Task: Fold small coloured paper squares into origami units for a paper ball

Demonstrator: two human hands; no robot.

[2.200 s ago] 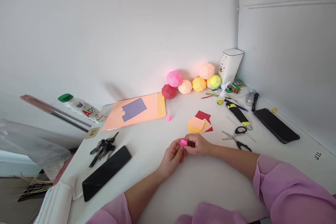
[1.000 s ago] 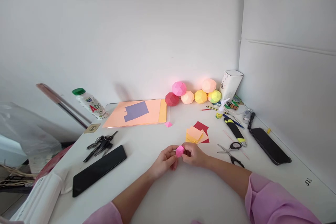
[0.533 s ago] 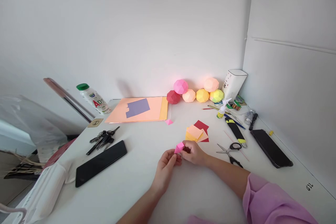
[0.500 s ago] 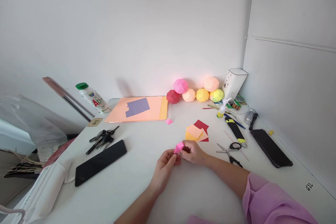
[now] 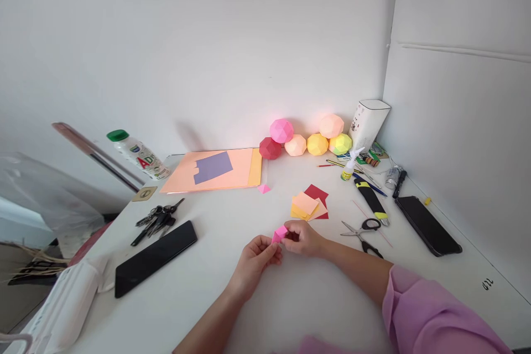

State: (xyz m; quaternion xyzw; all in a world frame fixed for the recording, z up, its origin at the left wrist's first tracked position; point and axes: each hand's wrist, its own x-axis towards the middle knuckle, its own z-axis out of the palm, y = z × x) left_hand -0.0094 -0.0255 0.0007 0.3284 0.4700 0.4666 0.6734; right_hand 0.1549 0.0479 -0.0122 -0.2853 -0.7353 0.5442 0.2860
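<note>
A small folded piece of pink paper is pinched between my two hands above the white table. My left hand grips its lower left side with thumb and fingers. From the right, my right hand holds the opposite side, fingers closed and partly hiding it. Just beyond my hands lie loose paper squares in peach, yellow and dark red. Another folded pink paper piece rests by the stack of coloured sheets.
Scissors lie open to the right, near a utility knife, a glue bottle and a black phone. Faceted paper balls stand along the wall. Keys, another dark phone and a white bottle are left.
The camera view has shifted slightly. Both hands still hold the pink paper, which is tilted a little differently between the fingers.
</note>
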